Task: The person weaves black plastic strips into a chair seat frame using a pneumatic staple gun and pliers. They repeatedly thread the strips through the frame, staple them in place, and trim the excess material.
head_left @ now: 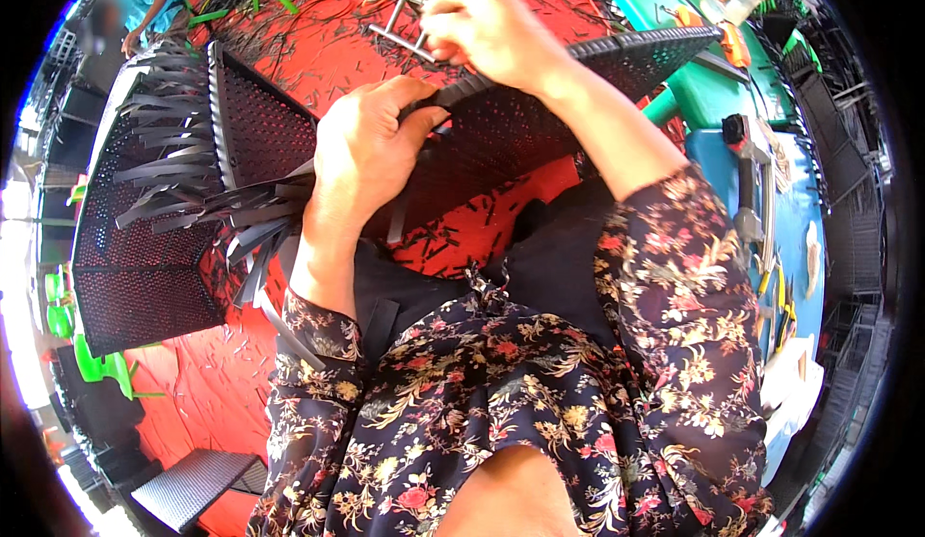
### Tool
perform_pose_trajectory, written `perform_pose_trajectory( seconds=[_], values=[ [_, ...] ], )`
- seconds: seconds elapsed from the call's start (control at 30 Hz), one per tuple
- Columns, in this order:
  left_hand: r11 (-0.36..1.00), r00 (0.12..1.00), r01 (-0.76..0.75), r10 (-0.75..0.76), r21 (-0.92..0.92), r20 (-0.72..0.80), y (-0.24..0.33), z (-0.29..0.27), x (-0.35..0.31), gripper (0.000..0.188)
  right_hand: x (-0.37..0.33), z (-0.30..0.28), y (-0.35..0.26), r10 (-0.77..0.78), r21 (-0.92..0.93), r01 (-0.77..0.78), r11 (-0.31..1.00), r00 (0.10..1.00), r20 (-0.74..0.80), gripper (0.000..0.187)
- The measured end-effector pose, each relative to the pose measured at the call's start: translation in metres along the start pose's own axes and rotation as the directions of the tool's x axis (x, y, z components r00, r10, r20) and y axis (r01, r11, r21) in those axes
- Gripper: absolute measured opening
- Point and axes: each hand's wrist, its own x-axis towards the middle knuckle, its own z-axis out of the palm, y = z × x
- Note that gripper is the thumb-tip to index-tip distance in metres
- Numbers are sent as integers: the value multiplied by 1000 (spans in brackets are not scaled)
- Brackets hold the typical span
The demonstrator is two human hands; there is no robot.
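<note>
A black woven wicker furniture piece (pixel 520 118) with a wrapped rim spans the space before me. My left hand (pixel 371 147) pinches its rim between thumb and fingers, near the middle of the edge. Raised just beyond that rim, my right hand (pixel 491 36) has its fingers curled together; what they hold, if anything, is hidden and slightly blurred. Loose flat black strips (pixel 178 142) fan out from the woven piece's left side, and some hang (pixel 255 238) below my left wrist.
Cut black scraps litter the red floor (pixel 193 392). At right, a blue table (pixel 805 238) carries yellow-handled pliers (pixel 782 301) and a power tool (pixel 744 152); a green table (pixel 713 94) stands beyond. A co-worker in a blue shirt (pixel 149 2) sits far left, with green stools (pixel 104 364) about.
</note>
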Motion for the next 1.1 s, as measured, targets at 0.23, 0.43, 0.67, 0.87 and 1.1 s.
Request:
perform_pose_trajectory(
  seconds=[0.23,0.43,0.67,0.87,1.1],
  values=[
    [965,972,-210,223,157,-71,20,-5,-28,20,-70,-30,-11,-258,-615,321,720,947,193,36],
    [942,957,-286,272,172,102,68,-13,-84,27,-143,-24,-28,-503,-666,477,573,847,173,33],
    [954,963,-258,241,151,120,82,-14,-106,37,-166,-22,-36,-421,-632,439,638,887,191,35],
    [954,960,-266,249,135,129,83,-13,-105,39,-175,-25,-39,-382,-648,398,650,908,175,35],
    [977,977,-185,171,106,125,90,-23,-102,35,-175,-29,-54,-258,-609,331,721,944,207,34]
  ],
)
